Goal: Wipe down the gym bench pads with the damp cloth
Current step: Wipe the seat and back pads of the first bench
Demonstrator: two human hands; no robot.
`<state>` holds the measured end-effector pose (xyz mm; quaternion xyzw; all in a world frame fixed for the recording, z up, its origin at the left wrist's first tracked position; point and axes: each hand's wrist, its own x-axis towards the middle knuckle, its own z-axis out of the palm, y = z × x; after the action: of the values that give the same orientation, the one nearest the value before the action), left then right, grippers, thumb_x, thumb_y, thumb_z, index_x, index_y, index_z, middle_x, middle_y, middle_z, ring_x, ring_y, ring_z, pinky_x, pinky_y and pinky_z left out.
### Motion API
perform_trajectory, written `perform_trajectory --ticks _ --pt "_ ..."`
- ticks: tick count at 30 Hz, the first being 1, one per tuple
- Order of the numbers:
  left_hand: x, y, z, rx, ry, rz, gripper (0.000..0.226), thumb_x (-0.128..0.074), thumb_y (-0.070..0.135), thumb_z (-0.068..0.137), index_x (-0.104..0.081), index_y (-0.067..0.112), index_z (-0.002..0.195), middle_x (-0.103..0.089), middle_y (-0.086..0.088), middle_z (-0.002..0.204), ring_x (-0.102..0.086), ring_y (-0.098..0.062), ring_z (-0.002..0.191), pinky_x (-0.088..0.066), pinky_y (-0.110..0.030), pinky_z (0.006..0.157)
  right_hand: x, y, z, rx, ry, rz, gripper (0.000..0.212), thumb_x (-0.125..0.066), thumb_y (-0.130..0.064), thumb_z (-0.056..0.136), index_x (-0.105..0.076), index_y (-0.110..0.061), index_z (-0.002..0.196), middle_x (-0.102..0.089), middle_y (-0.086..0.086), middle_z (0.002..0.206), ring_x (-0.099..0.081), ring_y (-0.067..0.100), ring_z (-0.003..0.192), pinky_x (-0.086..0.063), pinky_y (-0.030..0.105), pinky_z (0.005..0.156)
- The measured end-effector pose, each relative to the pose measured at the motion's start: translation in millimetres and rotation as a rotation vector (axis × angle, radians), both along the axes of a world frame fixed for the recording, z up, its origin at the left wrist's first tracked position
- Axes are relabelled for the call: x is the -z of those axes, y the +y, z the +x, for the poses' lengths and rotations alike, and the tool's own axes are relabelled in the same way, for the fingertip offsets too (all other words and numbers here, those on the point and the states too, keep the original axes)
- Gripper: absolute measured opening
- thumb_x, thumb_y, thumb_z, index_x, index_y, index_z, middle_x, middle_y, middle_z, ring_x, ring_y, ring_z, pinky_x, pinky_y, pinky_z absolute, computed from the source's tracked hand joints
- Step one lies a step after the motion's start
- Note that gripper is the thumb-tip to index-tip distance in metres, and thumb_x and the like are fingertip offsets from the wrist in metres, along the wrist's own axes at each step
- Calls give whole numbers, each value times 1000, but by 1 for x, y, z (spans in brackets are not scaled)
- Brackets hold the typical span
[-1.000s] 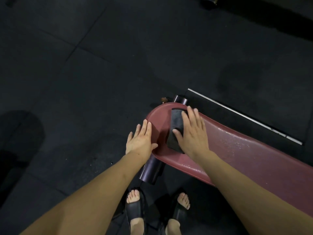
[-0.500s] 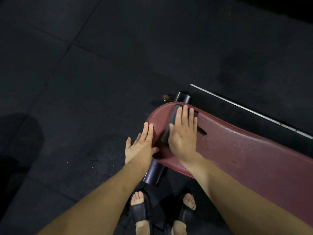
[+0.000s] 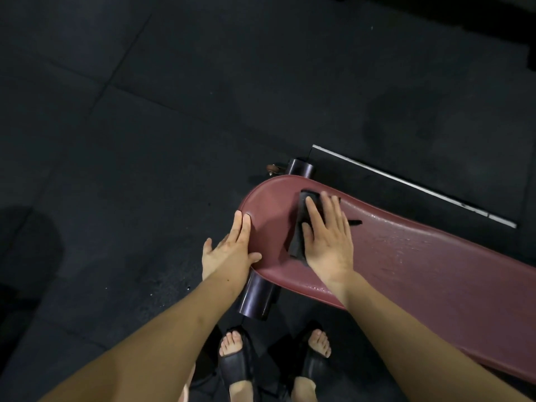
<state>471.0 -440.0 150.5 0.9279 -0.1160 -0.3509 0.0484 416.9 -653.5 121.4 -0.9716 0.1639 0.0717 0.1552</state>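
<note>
A long maroon bench pad [image 3: 420,265] runs from the centre of the view to the lower right, its surface shining wet. A dark folded cloth [image 3: 301,227] lies on the pad close to its rounded end. My right hand [image 3: 327,236] presses flat on the cloth with straight fingers, covering most of it. My left hand [image 3: 232,250] rests open against the pad's rounded left edge, thumb on top of the rim.
A black foam roller [image 3: 256,298] sticks out under the pad's near side, and its other end [image 3: 300,168] shows beyond the far side. A thin metal bar [image 3: 414,185] lies on the dark rubber floor behind the bench. My feet in black sandals [image 3: 237,364] stand below.
My right hand has slid the cloth to the right along the pad, away from the rounded end. My left hand stays on the pad's edge.
</note>
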Motion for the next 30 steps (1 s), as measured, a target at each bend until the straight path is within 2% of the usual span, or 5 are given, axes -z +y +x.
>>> perform_trajectory --ticks 5,14,18,22,30 --pt "3 1 -2 2 -26 -20 89 -48 53 103 19 34 160 28 18 165 -43 -14 142 -17 -51 126 1 26 -10 67 23 -25 73 -36 -62 103 -14 -29 164 2 13 172 9 36 158 -3 52 127" --pt "13 6 -4 10 -81 -18 87 -44 58 102 18 37 160 27 20 166 -48 -13 137 -20 -46 124 12 3 76 -77 -181 -32 56 -46 -40 103 -42 -20 155 -42 13 157 -34 37 145 -28 51 121" --pt "16 16 -4 -11 -84 -114 82 -44 56 103 14 41 160 21 24 166 -42 -10 143 -22 -44 125 12 23 22 -176 -265 3 48 -44 -34 108 -45 -19 153 -40 12 159 -25 36 152 -25 51 123" --pt "18 35 -4 -2 -126 -209 69 -36 46 109 7 37 162 10 23 168 -5 -8 158 -15 -40 128 9 41 -26 -305 -175 31 48 -38 -37 108 -42 -25 155 -37 7 162 -19 30 156 -26 51 124" --pt "20 49 -14 -58 -168 -251 55 -30 40 111 -14 35 164 -16 19 169 -8 -8 157 -16 -38 127 7 53 87 -163 -269 3 47 -40 -35 106 -54 -20 148 -48 9 156 -36 35 148 -32 50 120"
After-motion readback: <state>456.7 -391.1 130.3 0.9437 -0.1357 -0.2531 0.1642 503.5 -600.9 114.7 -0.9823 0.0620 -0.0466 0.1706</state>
